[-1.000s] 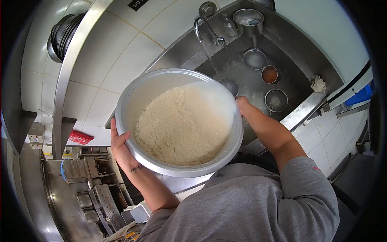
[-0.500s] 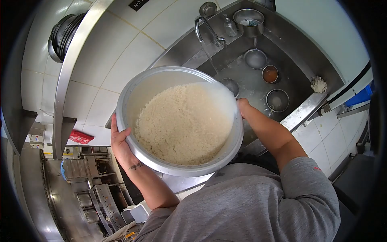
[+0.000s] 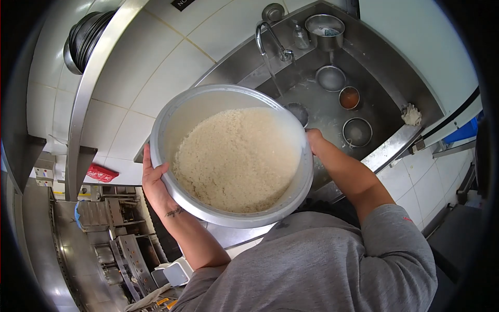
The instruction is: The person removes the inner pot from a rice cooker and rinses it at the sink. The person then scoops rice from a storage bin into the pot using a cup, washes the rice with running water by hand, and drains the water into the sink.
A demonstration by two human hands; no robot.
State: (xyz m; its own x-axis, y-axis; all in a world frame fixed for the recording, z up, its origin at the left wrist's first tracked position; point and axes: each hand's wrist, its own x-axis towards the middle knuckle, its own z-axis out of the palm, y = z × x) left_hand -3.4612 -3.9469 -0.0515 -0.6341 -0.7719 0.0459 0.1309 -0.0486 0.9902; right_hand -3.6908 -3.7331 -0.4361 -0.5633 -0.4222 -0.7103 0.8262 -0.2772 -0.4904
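Note:
Between my hands is a large round metal pot (image 3: 167,112), tilted toward the sink. White rice (image 3: 228,156) fills much of it, and cloudy water (image 3: 288,135) has collected at the side nearest the sink. My left hand (image 3: 155,174) grips the left wall, thumb near the rim and fingers along the outside. On the opposite side, my right hand (image 3: 314,139) holds the wall near the rim; most of its fingers are hidden behind the pot. Just past the pot's far right edge lies a partly hidden round strainer or bowl (image 3: 298,112) in the sink.
Water runs from the faucet (image 3: 261,39) into the steel sink (image 3: 384,78). In it are a pan (image 3: 330,78), a small bowl of reddish-brown content (image 3: 349,98), a round metal bowl (image 3: 357,132) and a pot (image 3: 325,31). A crumpled cloth (image 3: 411,115) lies on the sink's edge.
The pot and both hands stay nearly in the same place. My view has shifted slightly, so the sink and shelf appear a little displaced.

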